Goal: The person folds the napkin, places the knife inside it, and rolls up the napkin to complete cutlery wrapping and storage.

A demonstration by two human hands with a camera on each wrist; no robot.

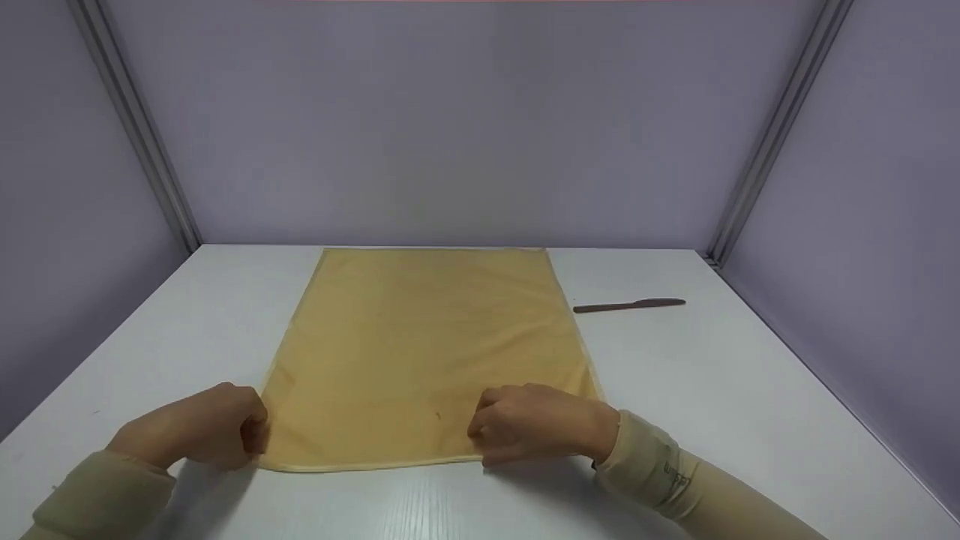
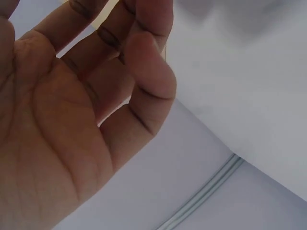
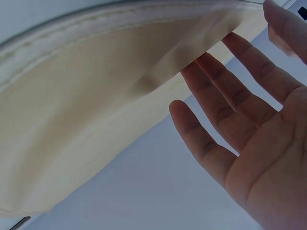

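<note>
The left hand (image 1: 202,427) sits at the near left corner of the cloth (image 1: 427,352), knuckles up and fingers curled in toward that corner. In the left wrist view the fingers (image 2: 144,57) bend over the palm with a sliver of yellow showing just past them, but whether they actually pinch the edge cannot be told.

The cloth lies flat on the table (image 1: 750,420), stretching from between the two hands away toward the far wall. Its near hem runs from one hand to the other, and it looks smooth apart from faint creases.

The right hand (image 1: 536,424) rests on the near edge of the cloth, toward its right corner, knuckles up and fingers tucked under in the head view. In the right wrist view the fingers (image 3: 225,96) are fairly straight and slightly apart, with their tips touching the underside of the raised cloth (image 3: 110,110), whose hem arches above them. A firm pinch does not show there.

Well beyond the right hand and off to its right, a brown knife (image 1: 628,304) lies on the table, just clear of the cloth's right edge.
</note>
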